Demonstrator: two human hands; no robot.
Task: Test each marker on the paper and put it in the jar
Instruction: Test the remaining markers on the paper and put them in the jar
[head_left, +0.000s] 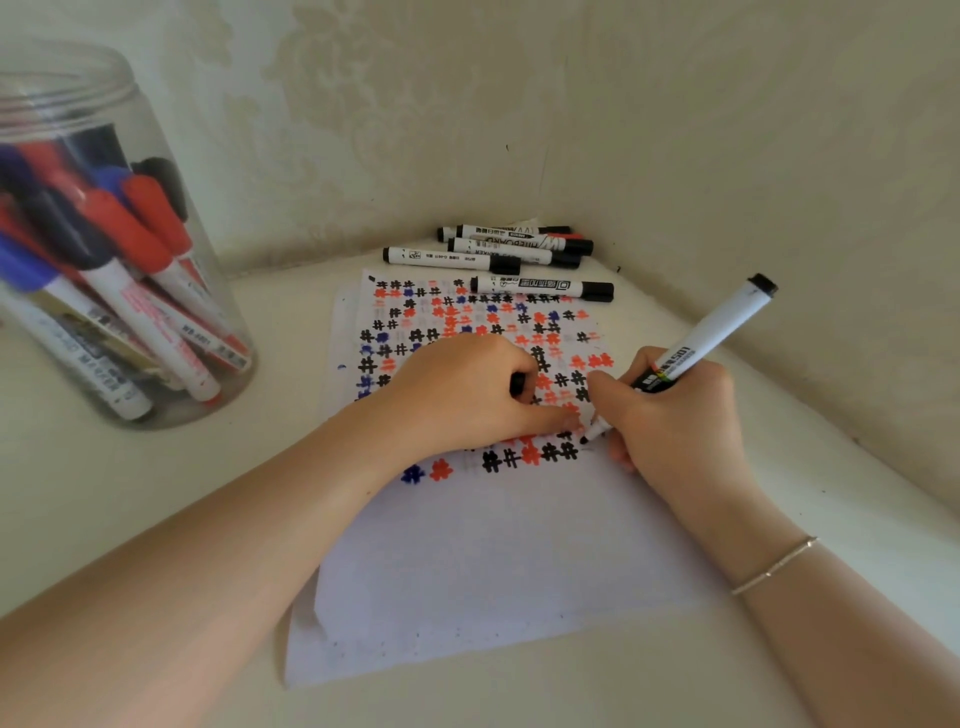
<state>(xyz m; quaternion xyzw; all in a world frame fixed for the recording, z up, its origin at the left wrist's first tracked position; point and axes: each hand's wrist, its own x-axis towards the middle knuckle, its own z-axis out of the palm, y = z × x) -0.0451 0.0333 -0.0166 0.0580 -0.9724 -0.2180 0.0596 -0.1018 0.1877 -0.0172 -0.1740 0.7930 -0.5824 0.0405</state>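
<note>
My right hand (675, 421) grips an uncapped white marker (711, 332), its black tip touching the paper (493, 571) beside a row of hash marks. The paper's upper half is covered with black, red and blue hash marks. My left hand (457, 395) rests on the paper with fingers curled round a black cap (518, 384). A clear plastic jar (104, 249) at the left holds several red, blue and black markers. Several capped black markers (514, 254) lie at the far edge of the paper, near the wall corner.
The pale tabletop (156, 519) ends at papered walls behind and to the right, which meet in a corner beyond the loose markers. A thin bracelet (774, 566) circles my right wrist.
</note>
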